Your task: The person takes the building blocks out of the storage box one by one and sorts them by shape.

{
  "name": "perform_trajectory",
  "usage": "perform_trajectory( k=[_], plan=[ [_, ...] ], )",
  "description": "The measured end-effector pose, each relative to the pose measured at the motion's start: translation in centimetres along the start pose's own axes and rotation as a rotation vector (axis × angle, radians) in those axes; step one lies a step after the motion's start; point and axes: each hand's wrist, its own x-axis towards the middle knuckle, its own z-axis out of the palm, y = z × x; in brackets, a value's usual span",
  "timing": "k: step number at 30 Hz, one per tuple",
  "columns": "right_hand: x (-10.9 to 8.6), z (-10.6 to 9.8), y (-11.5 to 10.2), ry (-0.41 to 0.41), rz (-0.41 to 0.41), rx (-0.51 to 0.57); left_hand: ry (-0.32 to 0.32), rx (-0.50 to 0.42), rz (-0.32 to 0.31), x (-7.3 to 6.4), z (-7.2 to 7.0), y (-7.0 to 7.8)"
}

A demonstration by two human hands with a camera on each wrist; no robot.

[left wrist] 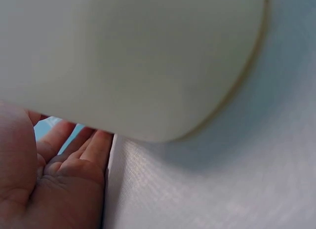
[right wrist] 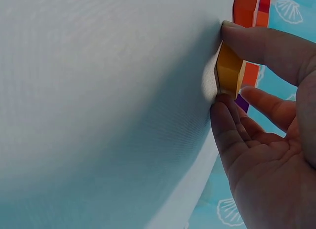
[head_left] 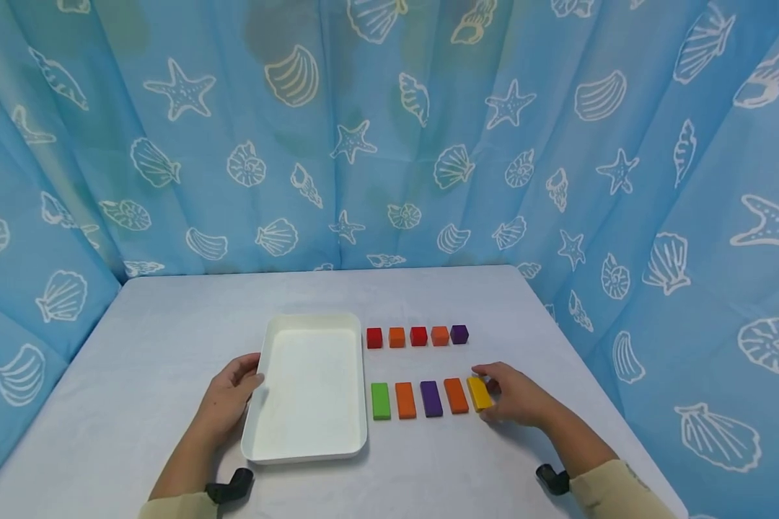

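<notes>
A white tray (head_left: 305,389) lies left of the middle of the table. My left hand (head_left: 226,395) grips its left rim, the thumb at the edge; the left wrist view shows the tray's outer wall (left wrist: 133,66) and fingers partly hidden behind it. To the right of the tray, my right hand (head_left: 516,395) pinches a yellow rectangular block (head_left: 479,394) by its two ends, thumb at the near end. That block ends a row with a green block (head_left: 381,401), an orange block (head_left: 405,401), a purple block (head_left: 431,399) and an orange-red block (head_left: 456,396).
Behind that row stands a line of small cubes: a red cube (head_left: 374,338), an orange cube (head_left: 397,337), another red cube (head_left: 418,336), an orange-red cube (head_left: 440,336) and a purple cube (head_left: 459,334). A blue shell-patterned curtain (head_left: 376,180) surrounds the white table (head_left: 182,310).
</notes>
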Motion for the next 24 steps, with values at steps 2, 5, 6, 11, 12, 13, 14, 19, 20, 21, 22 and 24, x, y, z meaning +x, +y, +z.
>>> perform_trajectory(
  k=[2, 5, 6, 11, 12, 13, 14, 19, 20, 21, 22, 24],
  plan=[
    [0.2, 0.2, 0.0, 0.003, -0.007, 0.002, 0.014, 0.009, -0.002, -0.1, -0.1, -0.2],
    [0.4, 0.5, -0.3, 0.004, -0.012, 0.005, 0.029, 0.016, -0.007, -0.4, -0.4, -0.4],
    [0.5, 0.6, -0.4, 0.001, -0.011, 0.006, 0.033, 0.017, -0.010, -0.5, -0.5, -0.5],
    [0.7, 0.3, -0.5, -0.015, -0.023, -0.010, 0.057, 0.011, -0.016, -0.6, -0.3, -0.7],
    [0.6, 0.1, -0.4, -0.013, -0.026, -0.019, 0.057, 0.007, -0.011, -0.5, -0.1, -0.7],
    [0.6, -0.1, -0.2, -0.013, -0.027, -0.026, 0.057, 0.004, -0.005, -0.3, 0.1, -0.8],
    [0.3, -0.2, 0.1, -0.011, -0.024, -0.035, 0.051, 0.001, 0.000, 0.0, 0.4, -0.8],
    [-1.5, -0.2, -0.1, -0.004, -0.031, -0.062, 0.034, 0.034, 0.017, 0.1, 1.3, -1.1],
    [-1.9, 0.0, -0.5, 0.008, -0.047, -0.075, 0.037, 0.080, 0.032, -0.1, 1.3, -1.0],
    [-2.2, 0.2, -1.1, 0.023, -0.066, -0.087, 0.042, 0.148, 0.056, -0.5, 1.4, -0.8],
    [-2.5, 0.4, -1.9, 0.046, -0.090, -0.099, 0.051, 0.231, 0.090, -1.0, 1.5, -0.4],
    [-2.9, 0.9, -3.6, 0.108, -0.159, -0.137, 0.070, 0.440, 0.204, -2.0, 2.1, 0.8]
  ],
)
